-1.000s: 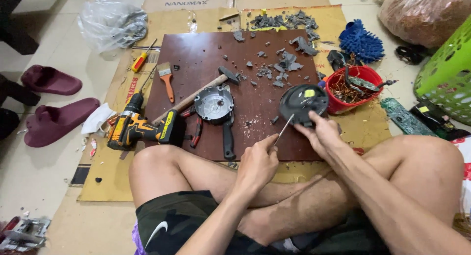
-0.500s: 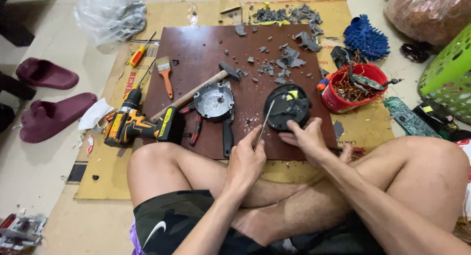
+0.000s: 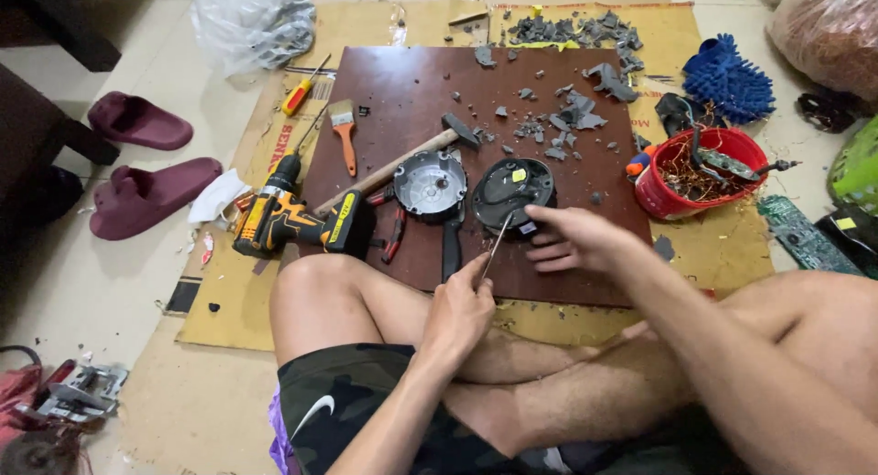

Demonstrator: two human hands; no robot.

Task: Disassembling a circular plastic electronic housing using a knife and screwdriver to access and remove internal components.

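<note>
Left hand (image 3: 457, 310) clamps a thin metal tool (image 3: 497, 246); right hand (image 3: 572, 240), fingers loosely spread, steadies a round black casing (image 3: 512, 190) with yellow sticker.

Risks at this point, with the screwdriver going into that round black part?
1. The left hand drives a thin screwdriver toward the round black part while the right hand steadies it right beside the tip; a slip could jab those fingers.
2. Grey plastic shards litter the brown board; prying may throw more toward bare legs.
3. The part looks held only by hand, so it may skid.
</note>
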